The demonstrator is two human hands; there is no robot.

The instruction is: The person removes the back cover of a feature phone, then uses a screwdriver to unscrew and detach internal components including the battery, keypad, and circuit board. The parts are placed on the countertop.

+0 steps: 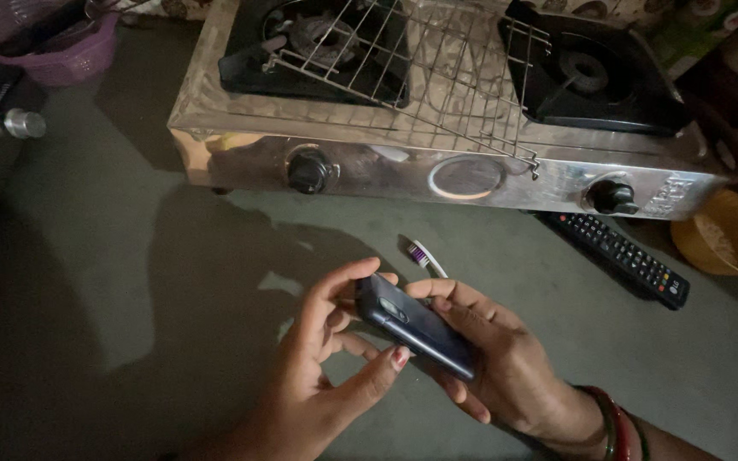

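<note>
A small dark phone (412, 324) is held low in the middle of the head view, back side up, tilted down to the right. My right hand (497, 363) cups it from below and the right, bangles on the wrist. My left hand (322, 367) touches its left end with the index finger and presses its lower edge with the thumb. A toothbrush (424, 256) lies on the grey floor just beyond the phone.
A steel two-burner gas stove (369, 162) stands ahead with a wire rack (437, 68) across its top. A black remote control (617, 256) lies at the right, near a yellow bowl (728, 235). A pink basket (70, 51) sits far left.
</note>
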